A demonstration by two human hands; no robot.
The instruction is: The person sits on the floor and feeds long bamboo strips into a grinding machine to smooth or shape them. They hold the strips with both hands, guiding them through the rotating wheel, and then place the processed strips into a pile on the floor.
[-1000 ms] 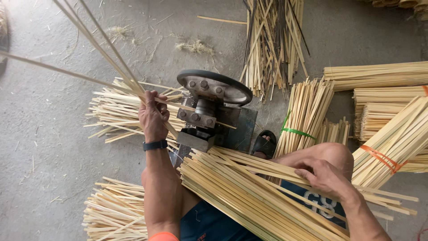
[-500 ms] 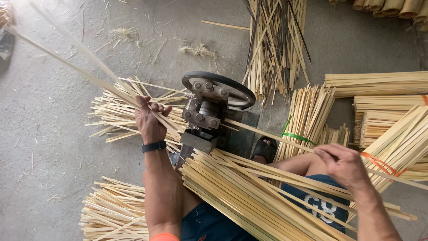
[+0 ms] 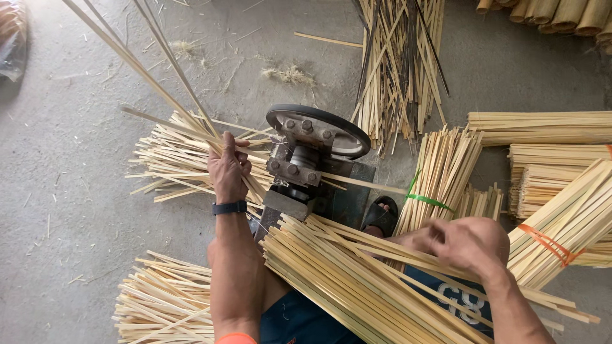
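right hand dropped onto lap strips | left hand grips slats

The pale yellow split bamboo strips across the lap look dry, matt and fibrous, with smooth flat faces and splintery cut ends. The long thin bamboo slivers gripped in the left hand share that matt straw finish. The small grey metal splitting machine is dull, worn steel with bolt heads, topped by a black wheel whose rim looks like smooth matt rubber. The grey concrete floor is rough and dusty. The orange binding band and the green binding band look like slightly glossy plastic. The dark wristband appears matt.
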